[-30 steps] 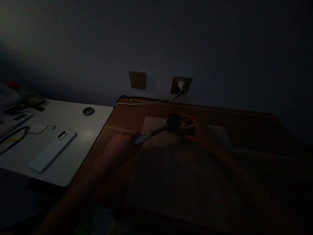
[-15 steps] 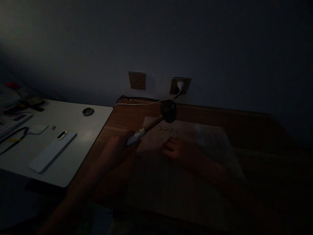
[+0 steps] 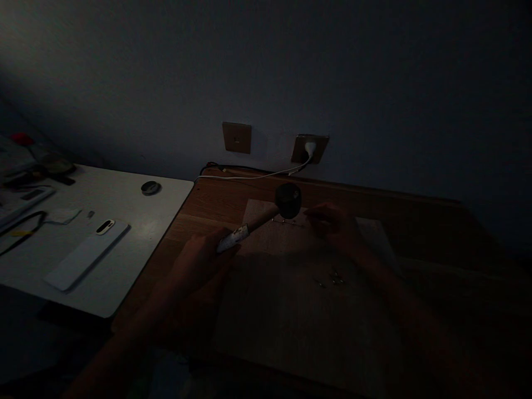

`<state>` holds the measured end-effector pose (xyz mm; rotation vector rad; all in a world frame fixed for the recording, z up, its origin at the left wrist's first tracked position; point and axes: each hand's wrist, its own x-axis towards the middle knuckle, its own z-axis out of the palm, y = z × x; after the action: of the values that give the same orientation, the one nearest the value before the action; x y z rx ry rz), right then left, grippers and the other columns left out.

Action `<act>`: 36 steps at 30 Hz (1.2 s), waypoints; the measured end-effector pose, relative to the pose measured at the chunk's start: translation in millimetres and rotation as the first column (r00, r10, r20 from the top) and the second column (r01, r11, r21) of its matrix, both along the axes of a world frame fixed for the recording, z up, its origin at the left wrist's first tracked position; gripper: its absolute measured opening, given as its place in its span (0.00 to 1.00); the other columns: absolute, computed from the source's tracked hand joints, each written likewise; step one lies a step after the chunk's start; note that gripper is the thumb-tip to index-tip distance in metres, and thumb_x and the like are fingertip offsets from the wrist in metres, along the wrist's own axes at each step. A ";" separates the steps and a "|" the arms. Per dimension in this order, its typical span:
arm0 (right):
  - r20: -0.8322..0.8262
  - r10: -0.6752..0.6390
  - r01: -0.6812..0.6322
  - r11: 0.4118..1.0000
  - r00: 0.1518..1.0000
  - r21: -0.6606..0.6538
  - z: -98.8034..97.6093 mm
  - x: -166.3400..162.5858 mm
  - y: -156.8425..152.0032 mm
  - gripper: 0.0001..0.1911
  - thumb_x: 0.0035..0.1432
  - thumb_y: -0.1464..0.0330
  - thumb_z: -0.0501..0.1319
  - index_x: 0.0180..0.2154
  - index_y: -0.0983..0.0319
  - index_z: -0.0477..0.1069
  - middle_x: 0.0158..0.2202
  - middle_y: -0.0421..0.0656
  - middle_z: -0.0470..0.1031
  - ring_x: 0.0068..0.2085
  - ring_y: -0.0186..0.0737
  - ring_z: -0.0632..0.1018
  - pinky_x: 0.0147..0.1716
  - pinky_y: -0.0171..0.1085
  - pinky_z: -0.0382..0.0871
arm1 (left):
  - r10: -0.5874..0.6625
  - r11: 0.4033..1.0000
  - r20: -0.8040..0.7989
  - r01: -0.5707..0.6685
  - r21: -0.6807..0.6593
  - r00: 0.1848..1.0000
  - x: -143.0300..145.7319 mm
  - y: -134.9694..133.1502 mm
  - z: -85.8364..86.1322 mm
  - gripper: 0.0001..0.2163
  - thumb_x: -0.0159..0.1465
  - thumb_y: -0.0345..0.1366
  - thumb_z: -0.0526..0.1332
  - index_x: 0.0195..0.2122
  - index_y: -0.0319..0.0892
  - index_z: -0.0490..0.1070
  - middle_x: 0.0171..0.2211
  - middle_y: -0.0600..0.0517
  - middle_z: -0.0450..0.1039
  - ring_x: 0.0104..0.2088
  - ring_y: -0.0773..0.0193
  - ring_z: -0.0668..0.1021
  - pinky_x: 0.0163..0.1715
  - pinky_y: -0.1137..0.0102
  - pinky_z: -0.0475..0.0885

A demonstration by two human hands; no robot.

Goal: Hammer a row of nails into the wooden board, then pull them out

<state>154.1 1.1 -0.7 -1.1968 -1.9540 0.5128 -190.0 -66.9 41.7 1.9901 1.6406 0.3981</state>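
Observation:
In dim light, my left hand [image 3: 203, 256] is wrapped round the white-wrapped grip of a mallet [image 3: 266, 215]. Its dark, rounded head is raised at the far end of the wooden handle, above a flat board [image 3: 266, 310]. Several small metal fasteners [image 3: 284, 221] stand in a short row just below the mallet head, near the board's far edge. My right hand [image 3: 332, 224] is right of that row, fingertips pinched together low over the board; whatever is between them is too dark to see. Several loose metal fasteners [image 3: 336, 277] lie nearer me on the board.
A white table [image 3: 166, 208] adjoins the wooden tabletop [image 3: 199, 205] on the left, bearing a phone [image 3: 87, 255], a round lid [image 3: 150, 188] and clutter. Behind, a white cable [image 3: 249, 177] runs along the wall to a plug in the socket [image 3: 318, 147].
My right hand has moved away from me and rightward, from over the loose fasteners to beside the row, uncovering the loose ones. The mallet head has dropped slightly in view.

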 end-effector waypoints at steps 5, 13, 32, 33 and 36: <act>0.058 0.013 -0.008 0.996 0.998 -0.087 -2.8 -10.0 -3.0 0.08 0.57 0.69 0.62 0.35 0.55 0.81 0.38 0.46 0.82 0.37 0.48 0.83 0.35 0.46 0.78 | -0.013 1.000 -0.003 0.013 0.003 1.000 -3.7 -2.6 -3.5 0.11 0.66 0.43 0.59 0.44 0.45 0.76 0.34 0.51 0.81 0.32 0.60 0.80 0.28 0.72 0.61; 0.114 -0.036 0.048 0.993 0.993 -0.104 -9.6 -4.4 -8.7 0.08 0.58 0.69 0.63 0.36 0.53 0.81 0.41 0.45 0.84 0.42 0.51 0.84 0.44 0.50 0.78 | 0.003 1.000 -0.022 -0.004 -0.027 1.000 -3.4 -3.6 -1.5 0.11 0.66 0.44 0.59 0.41 0.45 0.76 0.33 0.51 0.80 0.32 0.59 0.81 0.27 0.71 0.61; 0.224 -0.142 0.167 0.981 0.964 -0.098 -4.6 -12.2 -10.7 0.10 0.60 0.65 0.66 0.45 0.58 0.76 0.36 0.46 0.83 0.35 0.47 0.82 0.36 0.42 0.75 | -0.083 0.996 -0.064 0.084 0.012 0.994 20.8 4.0 13.0 0.09 0.66 0.42 0.61 0.42 0.45 0.77 0.32 0.51 0.80 0.30 0.61 0.80 0.27 0.72 0.60; 0.198 -0.152 0.176 0.978 0.968 -0.110 -4.7 -11.7 -11.5 0.12 0.59 0.65 0.67 0.46 0.58 0.75 0.39 0.47 0.83 0.37 0.48 0.82 0.37 0.43 0.75 | -0.093 0.995 -0.073 0.094 0.018 0.993 23.3 5.4 13.5 0.09 0.66 0.42 0.61 0.42 0.45 0.77 0.32 0.51 0.80 0.30 0.61 0.80 0.27 0.72 0.60; 0.147 -0.188 0.208 0.969 0.971 -0.135 -6.0 -6.4 -13.3 0.20 0.54 0.64 0.71 0.49 0.57 0.74 0.46 0.50 0.82 0.43 0.52 0.83 0.39 0.46 0.77 | -0.127 0.991 -0.122 0.132 0.035 0.984 30.4 10.4 12.8 0.10 0.67 0.42 0.60 0.43 0.46 0.77 0.34 0.50 0.81 0.31 0.60 0.80 0.27 0.71 0.60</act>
<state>147.8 -12.2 -6.7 -1.5395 -1.9041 0.4927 -159.6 -56.5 54.5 2.1771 1.5737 0.2724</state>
